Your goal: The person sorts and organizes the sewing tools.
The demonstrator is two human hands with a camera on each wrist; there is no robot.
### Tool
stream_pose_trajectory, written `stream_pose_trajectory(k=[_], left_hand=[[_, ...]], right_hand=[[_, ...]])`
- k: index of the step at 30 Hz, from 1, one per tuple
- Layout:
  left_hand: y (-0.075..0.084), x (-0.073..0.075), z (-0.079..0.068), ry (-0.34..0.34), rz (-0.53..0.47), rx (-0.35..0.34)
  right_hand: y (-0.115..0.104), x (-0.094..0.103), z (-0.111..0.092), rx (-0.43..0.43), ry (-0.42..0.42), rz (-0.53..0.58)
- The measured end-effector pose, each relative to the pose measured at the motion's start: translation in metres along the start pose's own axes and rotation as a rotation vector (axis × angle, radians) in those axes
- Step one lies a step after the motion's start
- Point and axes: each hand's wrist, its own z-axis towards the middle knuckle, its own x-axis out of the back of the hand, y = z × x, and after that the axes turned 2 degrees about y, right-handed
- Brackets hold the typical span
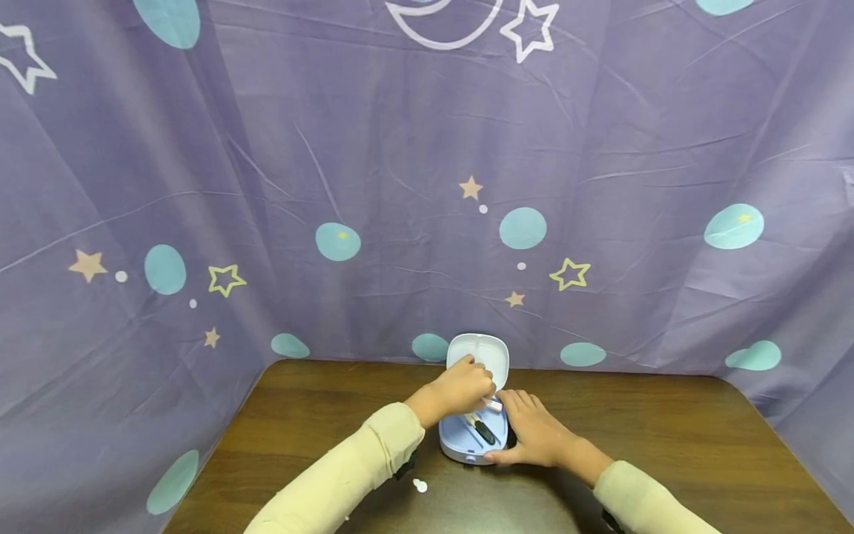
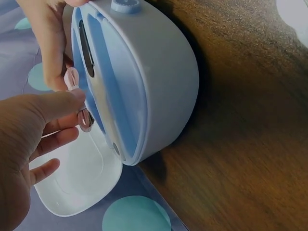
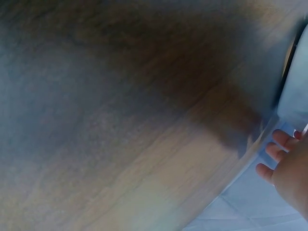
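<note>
On the table stands a pale blue-and-white rounded case (image 1: 456, 446), its white lid (image 1: 497, 352) tipped back against the curtain. Between thumb and forefinger, my left hand (image 1: 463, 386) pinches a small pink cord folded into a bundle (image 2: 72, 78), just over the case. The bundle is tied at its middle, partly hidden by the thumb. My right hand (image 1: 539, 434) holds the case's right side, thumb at the front edge and fingers along the back. A dark-ended tool (image 1: 485, 432) with a pale shaft lies inside the case. Only the right hand's fingers (image 3: 275, 151) and part of its back show in the right wrist view.
The brown wooden table (image 1: 320, 415) meets a purple patterned curtain (image 1: 400, 297) right behind the case. Small white round pieces (image 1: 420, 485) lie on the table, front left of the case. A round blue button (image 2: 126, 6) sits on the case's front.
</note>
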Motion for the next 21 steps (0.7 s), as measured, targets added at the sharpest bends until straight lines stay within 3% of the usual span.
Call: stream_pose_trajectory(k=[9,21], left_hand=[[0.001,-0.008,0.002,-0.008,-0.002,0.009],[0.004,-0.012,0.001,0.006,-0.012,0.001]], right_hand=[[0.000,0.002,0.002,0.028,0.032,-0.058],[-0.001,0.006,0.004,-0.006,-0.043,-0.043]])
